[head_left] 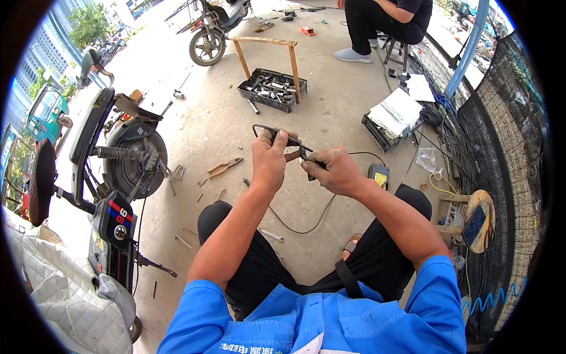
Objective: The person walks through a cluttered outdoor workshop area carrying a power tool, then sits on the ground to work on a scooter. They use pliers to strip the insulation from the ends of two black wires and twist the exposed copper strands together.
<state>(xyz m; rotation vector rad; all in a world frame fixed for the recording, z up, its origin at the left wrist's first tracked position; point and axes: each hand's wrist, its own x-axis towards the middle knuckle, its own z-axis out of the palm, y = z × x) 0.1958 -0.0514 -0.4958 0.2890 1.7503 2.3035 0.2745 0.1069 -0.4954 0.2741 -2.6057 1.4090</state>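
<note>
My left hand (268, 156) grips a thin black cable (262, 127), which bends in a loop beyond my fingers. My right hand (330, 166), close beside it, is closed on a small dark piece (303, 154) on that cable; its exact form is partly hidden by my fingers. A cable runs right and curves down over the concrete floor beneath my arms. Orange-handled pliers (221, 170) lie left of my left hand. A black-and-yellow box (378, 176) sits by my right knee.
A partly dismantled scooter (118, 212) stands at left. A crate of sockets (265, 94) under a wooden frame is ahead, with a tray of papers (392, 115) to its right. A seated person (395, 17), a parked scooter (212, 41), a mesh fence (501, 147) and a stool (471, 224) surround me.
</note>
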